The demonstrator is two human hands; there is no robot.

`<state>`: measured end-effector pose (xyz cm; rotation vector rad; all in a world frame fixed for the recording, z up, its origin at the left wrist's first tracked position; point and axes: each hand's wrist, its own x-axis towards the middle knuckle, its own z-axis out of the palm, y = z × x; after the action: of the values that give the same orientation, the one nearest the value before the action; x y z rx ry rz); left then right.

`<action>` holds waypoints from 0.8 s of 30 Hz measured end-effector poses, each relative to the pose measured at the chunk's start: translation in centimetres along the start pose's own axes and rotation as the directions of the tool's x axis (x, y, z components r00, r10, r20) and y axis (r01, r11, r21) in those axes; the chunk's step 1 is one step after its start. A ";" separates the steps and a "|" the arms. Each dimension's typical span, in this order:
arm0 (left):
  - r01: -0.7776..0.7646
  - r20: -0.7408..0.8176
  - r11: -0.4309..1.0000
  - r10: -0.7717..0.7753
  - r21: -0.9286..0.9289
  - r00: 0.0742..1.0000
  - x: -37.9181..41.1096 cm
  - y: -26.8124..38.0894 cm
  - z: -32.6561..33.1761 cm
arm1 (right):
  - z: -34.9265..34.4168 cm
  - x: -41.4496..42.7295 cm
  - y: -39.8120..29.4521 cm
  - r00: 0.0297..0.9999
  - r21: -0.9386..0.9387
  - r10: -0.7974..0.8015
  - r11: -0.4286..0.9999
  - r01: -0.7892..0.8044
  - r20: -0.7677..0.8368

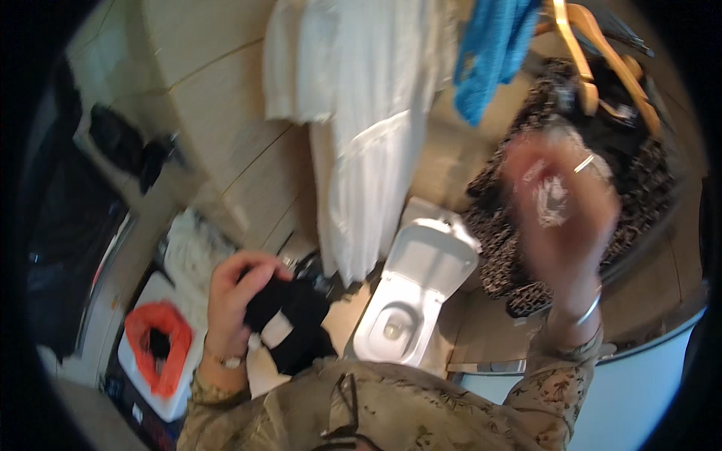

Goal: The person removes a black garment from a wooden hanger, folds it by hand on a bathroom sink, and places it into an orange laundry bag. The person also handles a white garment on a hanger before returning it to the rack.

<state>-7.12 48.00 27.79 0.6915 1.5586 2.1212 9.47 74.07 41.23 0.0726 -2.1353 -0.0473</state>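
My left hand grips a black cloth garment that hangs down at the lower middle and bears a white tag. On the right, my right hand is raised in front of a dark patterned garment; motion blurs it, and whether its fingers hold anything cannot be made out. Wooden hangers are above and to the right of that hand. A long white garment hangs at the upper middle, with a blue cloth beside it.
A white toilet with its lid raised stands below the white garment. At the lower left, a white bin with a red-orange liner sits near crumpled white cloth. Dark items hang on the left; a tiled wall is behind.
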 end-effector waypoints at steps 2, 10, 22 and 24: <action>-0.016 0.002 0.996 0.016 -0.084 1.000 -0.3 0.6 0.3 | 3.8 -3.6 -3.8 0.956 0.392 -0.106 0.920 -0.010 0.273; -0.124 -0.156 0.979 0.099 -0.161 0.983 -1.6 1.9 -2.1 | 16.3 -10.4 -15.7 0.814 0.822 -0.136 0.179 -0.541 0.565; -0.266 -0.067 0.960 0.272 0.085 0.960 -8.6 5.9 -7.8 | 14.3 -3.4 -22.8 0.966 0.918 0.094 0.301 -0.257 0.240; -0.223 0.031 0.962 0.220 0.156 0.975 -9.4 7.3 -9.0 | 13.2 -2.3 -24.2 0.996 0.897 -0.021 0.436 -0.070 0.088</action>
<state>-5.47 33.52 31.18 0.9742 1.7271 2.1576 0.31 50.13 30.70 0.6911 -1.9972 1.1742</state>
